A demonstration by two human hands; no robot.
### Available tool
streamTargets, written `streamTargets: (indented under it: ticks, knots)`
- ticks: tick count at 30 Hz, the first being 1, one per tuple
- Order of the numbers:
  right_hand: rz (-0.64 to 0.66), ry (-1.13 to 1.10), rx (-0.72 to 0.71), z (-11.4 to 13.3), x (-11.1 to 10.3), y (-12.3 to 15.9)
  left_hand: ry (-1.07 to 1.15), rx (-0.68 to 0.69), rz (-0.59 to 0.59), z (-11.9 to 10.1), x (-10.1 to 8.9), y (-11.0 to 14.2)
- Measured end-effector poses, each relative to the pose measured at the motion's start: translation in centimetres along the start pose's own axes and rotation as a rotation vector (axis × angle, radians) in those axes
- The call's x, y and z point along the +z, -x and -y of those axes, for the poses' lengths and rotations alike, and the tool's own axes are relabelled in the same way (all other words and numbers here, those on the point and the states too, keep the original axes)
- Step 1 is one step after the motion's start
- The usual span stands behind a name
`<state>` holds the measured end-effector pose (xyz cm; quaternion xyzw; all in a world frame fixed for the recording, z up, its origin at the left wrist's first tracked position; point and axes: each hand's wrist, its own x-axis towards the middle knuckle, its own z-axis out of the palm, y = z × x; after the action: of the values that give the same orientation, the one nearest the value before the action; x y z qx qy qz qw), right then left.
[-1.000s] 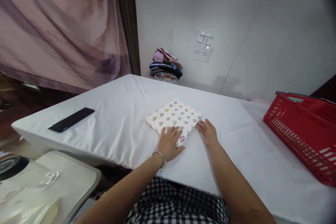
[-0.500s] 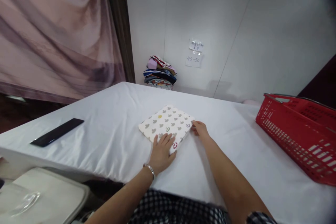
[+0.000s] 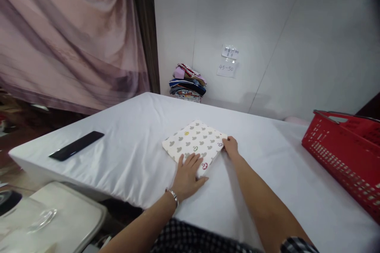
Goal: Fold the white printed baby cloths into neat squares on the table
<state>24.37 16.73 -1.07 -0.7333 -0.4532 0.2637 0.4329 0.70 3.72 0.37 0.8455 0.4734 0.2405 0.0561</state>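
A folded white cloth [image 3: 196,136] printed with grey mouse-head shapes and a few coloured ones lies on the white-covered table. My left hand [image 3: 188,176], with a bracelet at the wrist, rests on its near edge, fingers spread and thumb on the table. At the cloth's right corner, my right hand [image 3: 230,147] has its fingers closed on the edge. Part of that grip is hidden under the hand. What sort of item the cloth is, I cannot tell.
The white table cover [image 3: 124,126] has wrinkles. A black flat strip [image 3: 76,146] lies at left, a red basket [image 3: 344,154] stands at right. Folded clothes [image 3: 188,84] are stacked by the wall. A pale lidded container [image 3: 68,213] is at lower left.
The whole view has shifted, so things appear further right. My left thumb is spread further from the fingers, and my right fingers are closer onto the cloth's corner. The cloth stays flat.
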Motion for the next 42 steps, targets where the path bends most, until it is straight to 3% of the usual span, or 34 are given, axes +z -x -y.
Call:
streamTargets:
  ticks: [5, 9, 11, 15, 18, 22, 26, 30, 33, 37, 42]
  knots:
    - [-0.043, 0.073, -0.130, 1.3, -0.7, 1.5, 0.018, -0.012, 0.005, -0.1, -0.2, 0.0]
    - [-0.072, 0.243, -0.571, 3.7, 0.1, 4.0, 0.038, -0.023, 0.006, -0.4, -0.2, 0.1]
    - [0.029, 0.410, -0.681, 4.4, 0.9, 5.0, 0.051, -0.028, 0.001, -0.5, -0.2, 0.4]
    - [0.311, 0.785, -0.583, 4.1, 2.5, 5.5, 0.093, -0.039, -0.008, -0.6, -0.9, 0.4]
    - [0.326, 0.834, -0.561, 3.3, 2.9, 5.3, 0.065, -0.079, -0.073, 0.3, -2.2, -1.6]
    - [0.309, 0.814, -0.568, 2.9, 2.9, 5.3, -0.092, -0.160, -0.156, 4.1, -3.3, -6.2]
    - [0.340, 0.823, -0.524, 3.2, 2.5, 5.3, -0.159, -0.360, 0.011, 8.3, -1.7, -8.4]
    - [0.429, 0.831, -0.483, 5.3, 2.6, 5.0, -0.193, -0.365, -0.016, 9.7, 0.1, -8.1]
    - [0.431, 0.779, -0.605, 8.3, 4.1, 4.5, -0.202, -0.352, -0.049, 9.5, 0.4, -7.8]
    - [0.453, 0.719, -0.826, 11.4, 7.8, 2.9, -0.203, -0.343, -0.086, 9.5, 0.3, -7.7]
    - [0.564, 0.862, -0.685, 10.4, 10.8, -0.3, -0.195, -0.351, -0.084, 9.8, 0.5, -7.6]
